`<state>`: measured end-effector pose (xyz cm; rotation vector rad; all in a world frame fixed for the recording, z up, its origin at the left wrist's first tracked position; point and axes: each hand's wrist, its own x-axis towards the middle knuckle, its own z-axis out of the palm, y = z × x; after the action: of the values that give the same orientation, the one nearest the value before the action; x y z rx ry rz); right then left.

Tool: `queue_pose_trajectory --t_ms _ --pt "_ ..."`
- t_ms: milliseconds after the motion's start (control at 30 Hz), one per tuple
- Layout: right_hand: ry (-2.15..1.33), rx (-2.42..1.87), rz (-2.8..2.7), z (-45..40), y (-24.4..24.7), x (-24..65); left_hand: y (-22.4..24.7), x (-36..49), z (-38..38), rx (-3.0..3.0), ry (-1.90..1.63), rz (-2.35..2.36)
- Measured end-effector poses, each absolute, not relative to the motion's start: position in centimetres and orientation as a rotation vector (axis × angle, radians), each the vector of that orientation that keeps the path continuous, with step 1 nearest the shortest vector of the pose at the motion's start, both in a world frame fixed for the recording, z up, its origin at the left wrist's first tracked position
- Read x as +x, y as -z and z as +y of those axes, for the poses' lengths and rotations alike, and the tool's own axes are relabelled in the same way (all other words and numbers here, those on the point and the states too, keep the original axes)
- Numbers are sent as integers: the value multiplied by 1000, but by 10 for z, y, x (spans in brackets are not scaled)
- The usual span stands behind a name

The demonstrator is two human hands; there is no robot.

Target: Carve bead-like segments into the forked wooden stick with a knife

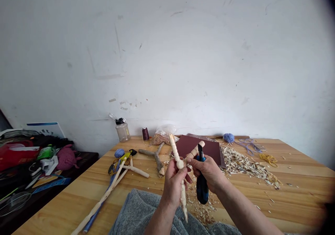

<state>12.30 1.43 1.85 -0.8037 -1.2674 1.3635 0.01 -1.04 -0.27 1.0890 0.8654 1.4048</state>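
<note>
My left hand (173, 183) is closed around a peeled, forked wooden stick (173, 147). Rounded, bead-like sections are carved along both of its upper arms, and the lower end tapers to a point over the grey cloth (138, 207). In my right hand (209, 172) is a blue and black utility knife (202, 191), its blade pointing up beside the stick's right arm. The right fingertips touch the stick close to the fork. Where the blade meets the wood, if it does, I cannot tell.
Wood shavings (243, 161) lie heaped beside a dark red board (188, 146). Behind are a bark-covered branch (157, 156), a thread spool (145, 134), a bottle (122, 130) and blue yarn (228, 137). Long peeled sticks (104, 196) lie left. A cluttered dark side table (83, 158) adjoins.
</note>
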Motion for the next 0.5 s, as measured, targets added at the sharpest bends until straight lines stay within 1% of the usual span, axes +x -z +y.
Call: queue_pose_trajectory --t_ms 67,167,233,367,500 --pt "-1232 -958 -1305 14 -18 122 3 -1 -9 1117 -1416 906" --pt "-756 -1216 -1415 9 -18 121 3 -2 -8 1148 -1453 1020" --pt "-480 -1222 -1586 3 -20 120 3 -3 -7 1173 -1467 1065" --pt "-239 -1143 -2001 -8 -23 119 5 -4 -5 1206 -1514 1088" --pt "-91 -1196 -2112 -11 -24 119 9 -6 -4 1224 -1543 1116"
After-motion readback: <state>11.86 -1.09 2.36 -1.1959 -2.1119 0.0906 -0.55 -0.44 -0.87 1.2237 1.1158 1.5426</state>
